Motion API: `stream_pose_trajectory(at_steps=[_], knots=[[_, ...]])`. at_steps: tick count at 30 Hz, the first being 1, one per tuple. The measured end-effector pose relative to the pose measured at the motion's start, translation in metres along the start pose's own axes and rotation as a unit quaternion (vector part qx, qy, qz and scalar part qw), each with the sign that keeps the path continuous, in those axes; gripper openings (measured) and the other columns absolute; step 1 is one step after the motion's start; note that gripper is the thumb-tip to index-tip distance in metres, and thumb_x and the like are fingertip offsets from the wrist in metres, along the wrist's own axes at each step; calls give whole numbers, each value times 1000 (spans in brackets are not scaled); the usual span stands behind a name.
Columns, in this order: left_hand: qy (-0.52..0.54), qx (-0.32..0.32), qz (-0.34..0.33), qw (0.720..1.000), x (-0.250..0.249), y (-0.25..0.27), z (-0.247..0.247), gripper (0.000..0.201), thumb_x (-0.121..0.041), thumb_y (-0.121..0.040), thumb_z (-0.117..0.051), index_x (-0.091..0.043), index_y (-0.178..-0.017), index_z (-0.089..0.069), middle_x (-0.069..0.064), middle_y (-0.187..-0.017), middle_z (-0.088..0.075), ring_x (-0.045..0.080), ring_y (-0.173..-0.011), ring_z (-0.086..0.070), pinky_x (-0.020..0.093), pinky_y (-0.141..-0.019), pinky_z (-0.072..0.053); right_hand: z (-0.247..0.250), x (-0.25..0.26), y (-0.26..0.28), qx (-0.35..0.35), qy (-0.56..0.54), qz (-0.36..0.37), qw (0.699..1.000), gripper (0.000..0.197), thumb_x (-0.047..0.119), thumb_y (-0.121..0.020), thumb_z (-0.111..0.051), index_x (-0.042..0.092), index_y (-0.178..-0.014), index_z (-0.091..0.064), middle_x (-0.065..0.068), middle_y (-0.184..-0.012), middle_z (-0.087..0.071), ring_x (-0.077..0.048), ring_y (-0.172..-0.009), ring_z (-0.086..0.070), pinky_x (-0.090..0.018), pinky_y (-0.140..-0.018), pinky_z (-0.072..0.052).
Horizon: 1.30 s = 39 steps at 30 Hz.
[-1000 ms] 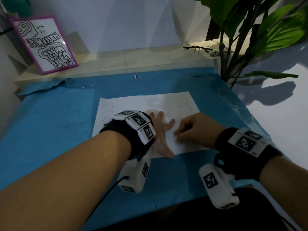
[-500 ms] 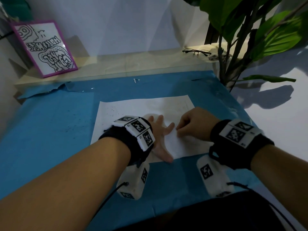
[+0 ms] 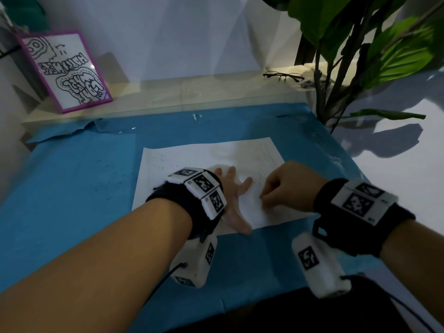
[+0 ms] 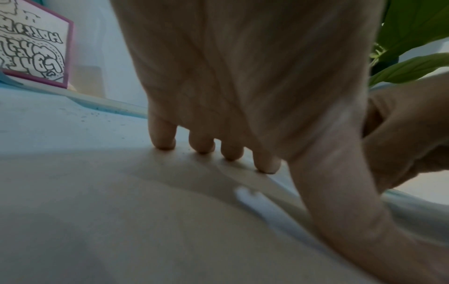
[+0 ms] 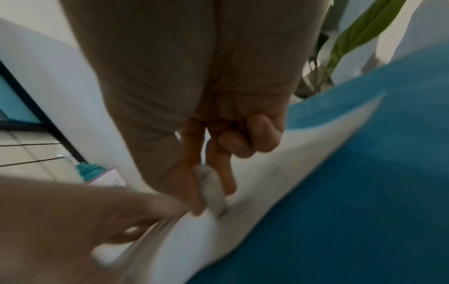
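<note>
Left hand: the left hand [image 3: 234, 197] lay flat and unclenched, its fingers [image 4: 162, 137] straight and spread, the tips pressed down on the paper; the thumb reached back to the sheet's near edge
Right hand: the right hand [image 3: 287, 186] was curled, with thumb and forefinger pinching a pale lump [image 5: 210, 189] and the remaining fingers folded in toward the palm
Pale lump: small and greyish-white, it sat between the right thumb and forefinger with its lower end touching the paper; probably an eraser, though the wrist view was too blurred to be sure
Sheet of paper: the white sheet of paper [image 3: 192, 157] lay directly under the fingers of both hands; the right fingertips met it just beside the left forefinger, without touching that finger; dark specks dotted it beyond the left fingertips
Blue cover: the blue cover [image 3: 72, 188] lay under the sheet and showed on every side of the fingers
Framed drawing: the purple-framed drawing [image 3: 67, 70] leaned against the wall, well beyond the left fingers
Glasses: the glasses [image 3: 281, 75] lay on a pale ledge well beyond the right fingers
Plant: the leafy plant [image 3: 360, 44] rose beyond the right fingers, off to their right
</note>
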State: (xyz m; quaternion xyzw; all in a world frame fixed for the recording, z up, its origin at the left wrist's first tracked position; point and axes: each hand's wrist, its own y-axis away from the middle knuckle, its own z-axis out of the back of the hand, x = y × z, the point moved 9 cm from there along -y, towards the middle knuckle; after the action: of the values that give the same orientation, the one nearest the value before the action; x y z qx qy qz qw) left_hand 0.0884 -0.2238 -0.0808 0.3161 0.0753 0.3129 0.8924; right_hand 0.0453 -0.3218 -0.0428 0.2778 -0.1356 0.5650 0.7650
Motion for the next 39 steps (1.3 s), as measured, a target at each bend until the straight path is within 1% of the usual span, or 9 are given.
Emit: stream_pose_trajectory(at_steps=[6,10,14,19,22,27,30,35,39], knots=[[15,3,0,1000,1,-2,0,114,-70,-72,-62,-39,-146,19,5,-156,25,35,-144,17,56,-114,-2,9,-5,-3,-7,6,-22,1000,5,20,-70,-77,22,-68,-73,6,-82,-73,-3,-69,-59,-13,-59,-44],[8,1,0,1000,0,-1,1,113,-69,-74,-61,-37,-148,18,6,-156,25,34,-144,17,55,-114,-3,-12,14,1,27,48,28,998,5,18,-70,-76,17,-75,-75,5,-81,-71,-5,-71,-59,-13,-59,-43],[20,7,0,1000,1,-2,0,114,-70,-72,-62,-40,-146,19,4,-156,26,35,-144,17,58,-113,-3,19,-5,-8,-29,35,-28,999,4,19,-70,-78,19,-72,-74,10,-72,-67,-6,-69,-58,-13,-54,-42],[9,-6,-7,1000,-2,-1,2,107,-68,-75,-62,-38,-150,9,6,-157,24,35,-144,16,54,-114,-5,-11,24,-10,25,77,39,996,10,16,-70,-75,13,-79,-75,0,-83,-71,-13,-77,-63,-21,-64,-48],[6,-7,-9,1000,-1,-1,0,113,-69,-74,-62,-38,-147,19,4,-157,23,34,-144,16,57,-113,-5,16,7,-22,-31,64,-5,997,7,15,-71,-75,13,-78,-75,2,-79,-69,-8,-71,-59,-15,-57,-45],[18,-18,-26,999,-1,-1,1,108,-67,-75,-62,-39,-149,12,5,-157,23,35,-144,15,55,-114,-5,-11,25,-15,55,84,44,994,6,16,-71,-74,19,-69,-70,-1,-82,-71,-12,-76,-62,-24,-66,-49],[13,-21,-23,999,2,-6,-1,114,-70,-72,-63,-40,-147,17,3,-157,23,35,-144,14,57,-113,-6,19,10,-29,-9,73,3,997,7,18,-73,-75,15,-79,-75,3,-80,-68,-11,-76,-61,-23,-67,-49],[20,-17,-32,999,1,-6,-2,109,-71,-71,-63,-44,-148,10,4,-157,24,36,-143,16,57,-113,-4,-16,29,-19,73,97,55,991,22,20,-71,-76,27,-56,-62,5,-75,-68,-8,-71,-61,-22,-66,-49],[20,-16,-26,999,2,-7,-3,116,-71,-70,-63,-40,-147,18,3,-157,23,34,-144,16,59,-113,-4,17,11,-31,-10,61,5,998,8,19,-70,-78,22,-67,-71,9,-69,-64,-9,-73,-60,-20,-63,-47]])
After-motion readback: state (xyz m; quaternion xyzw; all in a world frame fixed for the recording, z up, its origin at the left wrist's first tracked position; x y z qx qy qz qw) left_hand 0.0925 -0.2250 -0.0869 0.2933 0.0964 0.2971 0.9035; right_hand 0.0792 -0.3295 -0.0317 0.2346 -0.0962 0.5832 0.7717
